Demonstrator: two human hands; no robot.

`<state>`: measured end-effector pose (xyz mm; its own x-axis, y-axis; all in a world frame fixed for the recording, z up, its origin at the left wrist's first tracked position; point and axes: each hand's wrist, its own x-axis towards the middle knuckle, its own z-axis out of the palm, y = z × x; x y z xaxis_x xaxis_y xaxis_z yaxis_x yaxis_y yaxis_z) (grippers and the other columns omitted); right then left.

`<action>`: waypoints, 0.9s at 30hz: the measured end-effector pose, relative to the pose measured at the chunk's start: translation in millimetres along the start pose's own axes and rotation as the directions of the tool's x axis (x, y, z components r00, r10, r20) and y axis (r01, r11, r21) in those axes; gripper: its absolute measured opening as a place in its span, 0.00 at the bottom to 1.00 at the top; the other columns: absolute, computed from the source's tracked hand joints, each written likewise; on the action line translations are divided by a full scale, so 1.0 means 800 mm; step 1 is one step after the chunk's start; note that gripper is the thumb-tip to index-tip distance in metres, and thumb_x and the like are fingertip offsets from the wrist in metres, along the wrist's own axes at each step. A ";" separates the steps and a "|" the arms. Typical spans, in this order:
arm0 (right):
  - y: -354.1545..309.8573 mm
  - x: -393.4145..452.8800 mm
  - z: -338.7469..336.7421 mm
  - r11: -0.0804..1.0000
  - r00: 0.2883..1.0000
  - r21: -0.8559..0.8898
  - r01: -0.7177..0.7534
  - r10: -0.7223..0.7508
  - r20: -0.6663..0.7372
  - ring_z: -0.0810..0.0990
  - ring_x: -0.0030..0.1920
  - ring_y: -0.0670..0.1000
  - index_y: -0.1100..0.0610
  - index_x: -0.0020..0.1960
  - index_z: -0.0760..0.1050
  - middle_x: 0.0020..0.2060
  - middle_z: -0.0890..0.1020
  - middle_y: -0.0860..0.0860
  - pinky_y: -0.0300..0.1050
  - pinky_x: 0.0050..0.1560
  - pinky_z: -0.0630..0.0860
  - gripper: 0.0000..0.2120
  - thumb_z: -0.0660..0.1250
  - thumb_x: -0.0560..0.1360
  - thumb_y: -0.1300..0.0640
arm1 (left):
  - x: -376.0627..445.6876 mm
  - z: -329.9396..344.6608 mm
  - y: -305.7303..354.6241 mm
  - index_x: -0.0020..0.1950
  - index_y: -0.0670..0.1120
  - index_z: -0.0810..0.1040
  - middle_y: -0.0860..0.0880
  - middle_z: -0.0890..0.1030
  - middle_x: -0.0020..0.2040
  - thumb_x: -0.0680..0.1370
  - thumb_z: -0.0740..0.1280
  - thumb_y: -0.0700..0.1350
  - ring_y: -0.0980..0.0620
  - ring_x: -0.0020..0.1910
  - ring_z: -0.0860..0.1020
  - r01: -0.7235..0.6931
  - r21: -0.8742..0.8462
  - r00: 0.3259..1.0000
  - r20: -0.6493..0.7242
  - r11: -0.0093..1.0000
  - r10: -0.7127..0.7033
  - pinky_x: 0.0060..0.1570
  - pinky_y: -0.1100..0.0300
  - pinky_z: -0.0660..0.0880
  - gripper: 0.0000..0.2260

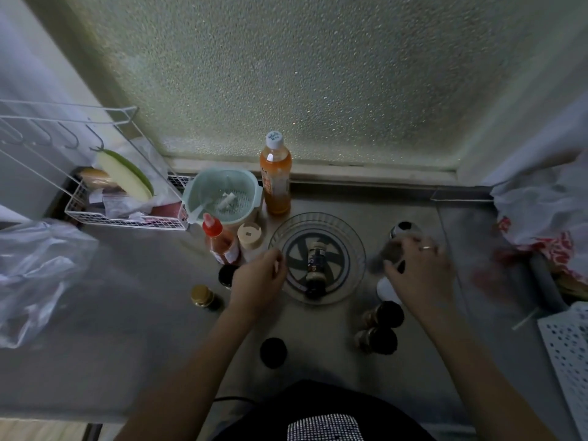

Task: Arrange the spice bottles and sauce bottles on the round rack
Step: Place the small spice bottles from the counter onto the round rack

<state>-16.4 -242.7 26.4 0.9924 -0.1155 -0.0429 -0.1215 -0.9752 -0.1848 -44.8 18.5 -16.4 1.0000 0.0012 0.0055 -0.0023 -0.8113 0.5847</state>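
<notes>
Round rack (356,249) sits mid-counter, one dark spice bottle (315,268) lying flat inside it. Left hand (259,281) is held at the rack's left rim, fingers loosely curled, nothing gripped. Right hand (420,272) is closed around a blurred dark-capped jar (401,237) right of the rack. The jar is best lifted clear of the rim and set down upright near the wall; the fallen bottle should be stood up too. The rack can be steadied with the left hand. Labels are too blurred to be read; the orange drink bottle (275,179) has cap writing, illegible.
</notes>
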 end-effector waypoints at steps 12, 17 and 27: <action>0.020 -0.011 0.005 0.945 0.995 0.328 -0.017 -0.016 0.096 0.77 0.53 0.59 0.52 0.57 0.73 0.52 0.79 0.58 0.54 0.49 0.77 0.21 0.73 0.66 0.59 | -0.027 -0.016 -0.028 0.63 0.46 0.69 0.43 0.70 0.67 0.74 0.64 0.49 0.43 0.66 0.68 0.162 0.230 0.987 -0.020 0.960 -0.162 0.64 0.45 0.67 0.18; -0.011 0.001 -0.033 0.906 0.997 0.416 0.078 -0.070 -0.034 0.74 0.52 0.54 0.50 0.60 0.72 0.53 0.76 0.56 0.44 0.49 0.71 0.23 0.73 0.67 0.60 | -0.027 -0.017 -0.034 0.61 0.46 0.70 0.43 0.66 0.69 0.74 0.63 0.43 0.43 0.68 0.64 0.135 0.272 0.977 0.123 0.953 -0.174 0.64 0.44 0.69 0.15; -0.067 0.040 -0.013 0.929 0.930 0.286 0.236 -0.301 0.211 0.73 0.60 0.60 0.48 0.69 0.65 0.60 0.73 0.58 0.48 0.53 0.70 0.31 0.71 0.69 0.59 | 0.007 -0.042 0.009 0.53 0.46 0.75 0.46 0.76 0.56 0.72 0.69 0.42 0.45 0.57 0.71 0.013 -0.020 0.998 -0.066 1.000 -0.014 0.56 0.51 0.70 0.11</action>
<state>22.0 -196.2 44.7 0.9552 0.2258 -0.1915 0.1151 -0.8791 -0.4626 -39.8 32.4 15.4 0.9974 0.0508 0.0507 0.0102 -0.7996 0.6005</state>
